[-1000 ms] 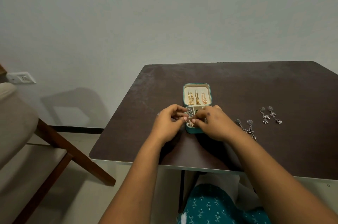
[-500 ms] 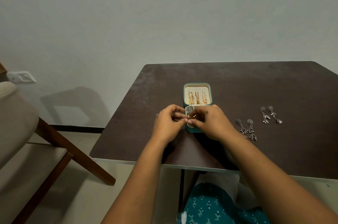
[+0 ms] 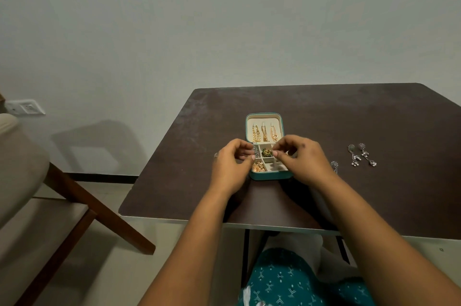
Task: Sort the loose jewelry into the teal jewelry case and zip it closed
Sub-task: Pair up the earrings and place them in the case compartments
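Case: the small teal zip-around jewelry case (image 3: 270, 176) lies open flat on the dark brown tabletop (image 3: 349, 116), at the centre of the frame, its lid laid back toward the wall.
Lid: the cream-lined lid (image 3: 265, 119) holds three gold chains (image 3: 264, 132) hanging side by side.
Base: the cream base is split into small compartments; a green and gold piece (image 3: 267, 152) sits in an upper middle one, a heap of gold jewelry (image 3: 258, 168) in the lower left one.
Left hand: the left hand (image 3: 230, 163) hovers at the left edge of the base, fingers curled in; a silver earring (image 3: 255, 151) shows right at its fingertips, but whether they pinch it I cannot tell.
Right hand: the right hand (image 3: 300, 158) is over the right half of the base, thumb and forefinger drawn narrowly together above the middle compartments; whether anything is between them is too small to tell.
Loose pieces: a pair of silver drop earrings (image 3: 362, 154) lies on the tabletop at right of the case, well apart from it; one more silver earring (image 3: 334, 165) peeks out just beside the right wrist.
Surroundings: a wooden chair with a beige cushion (image 3: 22, 181) stands at the left of the frame, a white wall socket (image 3: 25, 107) above it on the pale wall.
Bottom of frame: a teal patterned garment (image 3: 287, 280) shows below the tabletop edge.
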